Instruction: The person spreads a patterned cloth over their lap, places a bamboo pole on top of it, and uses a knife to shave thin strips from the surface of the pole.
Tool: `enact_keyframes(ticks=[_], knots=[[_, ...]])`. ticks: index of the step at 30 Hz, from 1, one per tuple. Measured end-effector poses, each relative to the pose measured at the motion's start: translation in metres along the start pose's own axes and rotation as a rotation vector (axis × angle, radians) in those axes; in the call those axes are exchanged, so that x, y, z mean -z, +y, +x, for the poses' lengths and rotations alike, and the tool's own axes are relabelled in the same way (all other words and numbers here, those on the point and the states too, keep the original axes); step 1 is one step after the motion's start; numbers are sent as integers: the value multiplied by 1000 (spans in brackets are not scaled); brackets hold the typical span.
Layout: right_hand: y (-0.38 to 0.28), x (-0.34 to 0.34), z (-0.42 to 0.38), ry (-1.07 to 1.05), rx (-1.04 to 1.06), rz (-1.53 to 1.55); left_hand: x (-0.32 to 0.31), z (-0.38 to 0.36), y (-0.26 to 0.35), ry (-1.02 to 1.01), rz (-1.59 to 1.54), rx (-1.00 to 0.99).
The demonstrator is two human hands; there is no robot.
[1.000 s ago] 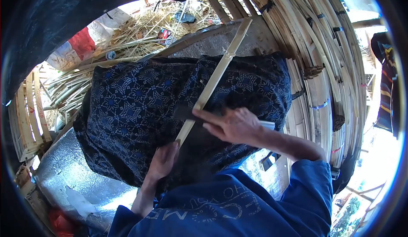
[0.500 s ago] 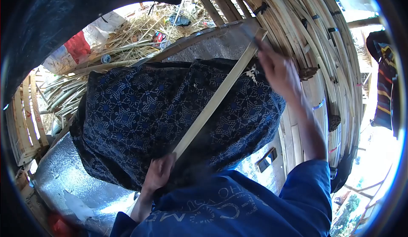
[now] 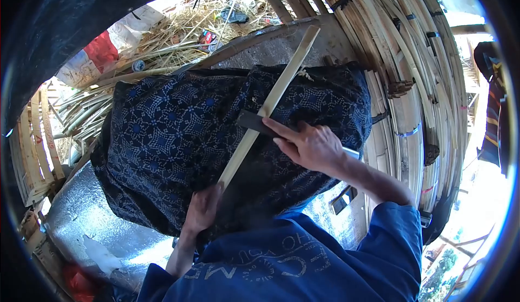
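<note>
My left hand point(image 3: 204, 210) is closed around the lower end of a long, pale bamboo strip point(image 3: 287, 79), which slants up and away to the right. In my right hand point(image 3: 317, 147) is a knife with a wide, dark blade point(image 3: 253, 122). The blade lies across the strip near its middle, and my index finger is stretched along it; the handle is mostly hidden by the hand. Under the strip, a dark blue patterned cloth point(image 3: 162, 134) covers my lap. A small pale curl of shaving point(image 3: 305, 74) lies on the cloth near the strip's upper part.
Tied bundles of bamboo slats point(image 3: 395, 47) stand along the right side. Cut stalks and straw point(image 3: 162, 42) are heaped at the back left. Silvery sheeting point(image 3: 81, 210) lies at lower left. A dark rectangular object point(image 3: 342, 200) lies by my right side.
My right hand with the knife has come from the strip's far end down to its middle. The strip's far end has shifted left and up. My left hand has stayed in place.
</note>
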State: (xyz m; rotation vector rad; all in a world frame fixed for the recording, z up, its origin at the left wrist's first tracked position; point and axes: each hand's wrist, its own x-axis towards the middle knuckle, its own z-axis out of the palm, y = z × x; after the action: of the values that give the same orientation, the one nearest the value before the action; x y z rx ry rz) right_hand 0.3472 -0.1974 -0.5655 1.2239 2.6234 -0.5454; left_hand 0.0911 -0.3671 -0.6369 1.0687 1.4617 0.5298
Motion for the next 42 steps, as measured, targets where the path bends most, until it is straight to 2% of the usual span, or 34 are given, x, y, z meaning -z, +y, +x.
enact_keyframes(ticks=[3,7,12,17,19,21,22,24,26,28,30,32,34,35,37,42], knots=[[10,5,3,70,-17,-101,0,0,3,0,-28,-32],[11,9,8,34,-44,-95,-2,0,-3,24,-17,-27],[31,33,22,82,-193,-259,-2,-3,-7,25,-45,-20],[45,41,35,144,-159,-316,-3,-2,-3,52,-99,-54],[47,50,43,93,-297,-256,-2,-7,-6,50,-117,-53],[168,42,62,441,-475,-168,1,-19,-11,21,-18,-178],[181,65,53,502,-451,-209,6,-20,-9,29,-20,-182],[158,111,44,545,-411,-262,5,-29,-4,-10,-117,-122],[97,121,27,347,-690,-69,1,-19,-8,10,-92,-144],[81,93,16,485,-376,2,-7,-13,8,169,-77,-21],[46,67,11,372,-249,172,-14,-13,14,218,21,-21],[15,32,6,214,-39,141,-15,-10,19,263,135,-39],[-22,17,4,-87,4,207,-18,-9,22,253,269,-15],[-32,2,1,-90,2,215,-21,-7,21,247,274,-8],[-43,-26,-1,21,242,184,-25,-1,18,305,335,14],[-45,-26,2,-47,170,173,-27,-3,16,357,288,33]])
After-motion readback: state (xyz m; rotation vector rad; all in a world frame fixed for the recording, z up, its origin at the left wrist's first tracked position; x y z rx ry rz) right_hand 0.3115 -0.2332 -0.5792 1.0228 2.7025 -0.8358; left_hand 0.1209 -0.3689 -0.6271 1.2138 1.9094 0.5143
